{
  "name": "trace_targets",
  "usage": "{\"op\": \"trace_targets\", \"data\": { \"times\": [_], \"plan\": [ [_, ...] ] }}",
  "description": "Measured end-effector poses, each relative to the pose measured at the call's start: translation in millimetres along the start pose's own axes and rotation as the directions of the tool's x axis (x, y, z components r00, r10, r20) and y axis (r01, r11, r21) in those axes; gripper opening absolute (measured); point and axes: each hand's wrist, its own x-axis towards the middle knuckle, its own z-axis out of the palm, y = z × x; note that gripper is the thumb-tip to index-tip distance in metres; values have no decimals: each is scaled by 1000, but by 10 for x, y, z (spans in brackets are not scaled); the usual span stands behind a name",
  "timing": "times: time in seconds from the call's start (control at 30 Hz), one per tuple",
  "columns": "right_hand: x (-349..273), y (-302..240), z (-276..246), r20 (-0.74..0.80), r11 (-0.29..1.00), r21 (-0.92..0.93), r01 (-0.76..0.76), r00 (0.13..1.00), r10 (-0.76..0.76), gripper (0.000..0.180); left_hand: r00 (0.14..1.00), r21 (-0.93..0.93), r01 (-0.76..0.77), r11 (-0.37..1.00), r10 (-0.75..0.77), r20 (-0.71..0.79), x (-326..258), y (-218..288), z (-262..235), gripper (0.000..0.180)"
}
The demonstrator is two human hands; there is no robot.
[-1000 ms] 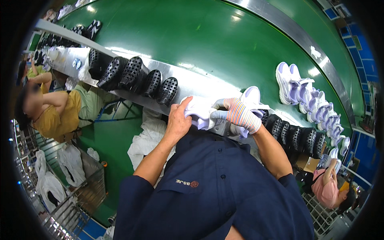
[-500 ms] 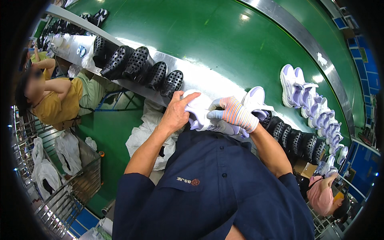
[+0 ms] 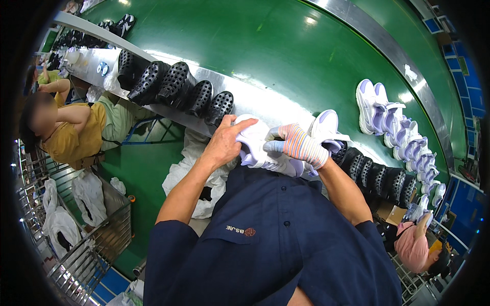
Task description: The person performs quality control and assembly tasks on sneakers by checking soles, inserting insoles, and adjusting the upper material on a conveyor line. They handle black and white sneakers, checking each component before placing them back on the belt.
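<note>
In front of my chest, a white sneaker with lavender trim (image 3: pixel 258 148) is held between both hands. My bare left hand (image 3: pixel 224 141) is closed round one end of it, the thumb across the white upper. On the other side my right hand (image 3: pixel 297 146), in a striped knit glove, pinches the shoe with bent fingers. Part of the sneaker is hidden behind the glove. Just beyond the right hand, another white and lavender sneaker (image 3: pixel 325 124) rests on the metal ledge.
Black perforated shoe-shaped pieces (image 3: pixel 174 81) line the metal ledge (image 3: pixel 255 94) to the left, with more (image 3: pixel 377 178) to the right. White sneakers (image 3: pixel 393 122) stand in a row on the green belt (image 3: pixel 286 46). People sit at both sides. A wire cart (image 3: pixel 109 239) is at lower left.
My hands stay on the sneaker almost unmoved; the shoe's lower part has shifted slightly. The sneaker row on the belt appears a little higher in view.
</note>
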Motion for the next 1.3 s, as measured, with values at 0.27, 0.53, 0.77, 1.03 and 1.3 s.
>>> {"op": "trace_targets", "data": {
  "times": [0.27,0.53,0.77,1.03,1.3],
  "plan": [
    [123,-37,17,33,983,-117,-144,988,149,36,996,-77,76,994,-73,49,2,47,-33,71],
    [245,-68,111,-170,864,-470,-182,979,113,42,933,-239,359,902,-337,127,-75,-193,156,67],
    [-1059,287,119,-594,914,-230,-334,792,140,21,653,-660,681,316,-671,352,11,-427,490,73],
    [-1348,1474,522,-798,756,241,-609,318,511,41,910,484,-94,870,272,-312,84,517,429,22],
    [-859,1354,606,-667,775,357,-521,438,602,58,959,303,-283,910,273,75,571,966,1548,18]
  ]
}}
